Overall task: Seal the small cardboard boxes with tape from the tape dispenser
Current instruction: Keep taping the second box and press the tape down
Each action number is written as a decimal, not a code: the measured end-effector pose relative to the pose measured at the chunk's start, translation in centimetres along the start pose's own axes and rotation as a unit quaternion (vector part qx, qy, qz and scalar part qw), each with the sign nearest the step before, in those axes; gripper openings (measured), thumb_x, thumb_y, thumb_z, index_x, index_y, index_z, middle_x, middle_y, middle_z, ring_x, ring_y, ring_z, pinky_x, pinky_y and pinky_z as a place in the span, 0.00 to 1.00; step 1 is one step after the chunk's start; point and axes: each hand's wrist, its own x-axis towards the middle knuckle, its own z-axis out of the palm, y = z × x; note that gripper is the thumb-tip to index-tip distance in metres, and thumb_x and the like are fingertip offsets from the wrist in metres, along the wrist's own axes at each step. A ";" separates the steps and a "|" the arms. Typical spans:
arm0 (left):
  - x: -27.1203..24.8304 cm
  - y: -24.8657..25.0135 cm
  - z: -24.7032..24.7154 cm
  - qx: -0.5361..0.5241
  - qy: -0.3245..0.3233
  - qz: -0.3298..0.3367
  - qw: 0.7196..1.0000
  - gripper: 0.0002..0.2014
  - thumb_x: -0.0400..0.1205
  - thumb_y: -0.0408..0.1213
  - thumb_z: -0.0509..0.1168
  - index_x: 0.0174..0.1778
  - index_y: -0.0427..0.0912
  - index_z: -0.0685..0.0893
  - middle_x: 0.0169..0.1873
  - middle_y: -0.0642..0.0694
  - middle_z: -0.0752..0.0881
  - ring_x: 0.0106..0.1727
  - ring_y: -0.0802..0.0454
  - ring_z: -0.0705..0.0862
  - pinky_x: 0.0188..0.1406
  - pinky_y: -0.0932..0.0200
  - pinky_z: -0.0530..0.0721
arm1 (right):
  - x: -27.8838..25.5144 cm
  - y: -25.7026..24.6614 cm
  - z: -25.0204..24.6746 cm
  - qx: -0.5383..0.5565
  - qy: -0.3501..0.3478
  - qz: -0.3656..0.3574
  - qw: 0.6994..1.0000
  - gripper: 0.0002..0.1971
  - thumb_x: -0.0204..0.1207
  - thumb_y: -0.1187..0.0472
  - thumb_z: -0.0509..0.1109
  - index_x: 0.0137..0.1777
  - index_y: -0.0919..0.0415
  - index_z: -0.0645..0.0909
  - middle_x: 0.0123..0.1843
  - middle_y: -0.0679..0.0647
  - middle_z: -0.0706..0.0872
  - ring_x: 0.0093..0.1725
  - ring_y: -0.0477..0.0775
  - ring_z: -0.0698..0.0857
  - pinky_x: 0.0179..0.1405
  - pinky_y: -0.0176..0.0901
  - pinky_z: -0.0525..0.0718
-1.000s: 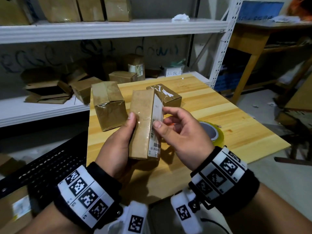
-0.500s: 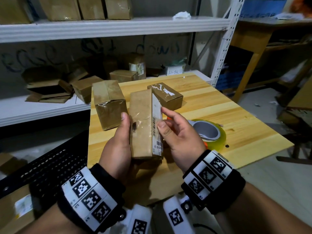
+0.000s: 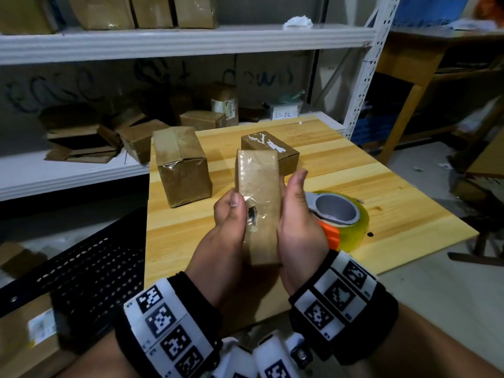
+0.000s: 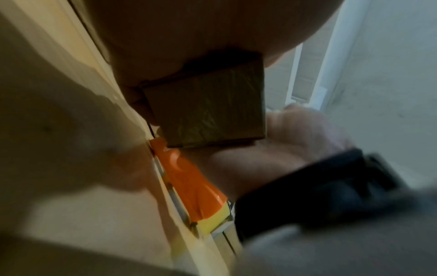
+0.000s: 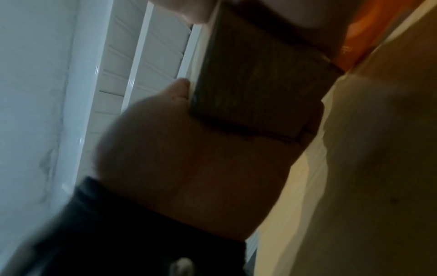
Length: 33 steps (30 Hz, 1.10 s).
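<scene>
Held box (image 3: 259, 203): brown cardboard under glossy clear tape, one dark patch on its left edge. Two boxes on the table (image 3: 381, 186), same brown; the far one (image 3: 268, 148) with white scraps on top. Table pale yellow wood, striped grain. Tape dispenser (image 3: 336, 214): grey core, yellowish clear tape, orange handle. Wristbands (image 3: 169, 331) black with white panels of black square code patterns. Shelving (image 3: 191, 42) white.

Storeroom: metal shelving (image 3: 362, 85) stacked with cardboard boxes (image 3: 152, 9)

Black wristbands (image 3: 354, 309) bearing white square-coded marker tags on both wrists.
</scene>
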 end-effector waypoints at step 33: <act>1.5 -0.9 -1.8 0.079 0.037 0.114 0.990 0.34 0.78 0.64 0.63 0.78 0.58 0.59 0.63 0.50 0.85 0.60 0.60 0.90 0.58 0.55 0.86 | -0.5 1.3 -0.6 -0.090 -0.029 -0.103 0.990 0.30 0.77 0.32 0.68 0.61 0.57 0.90 0.50 0.55 0.97 0.51 0.57 0.96 0.55 0.57 0.93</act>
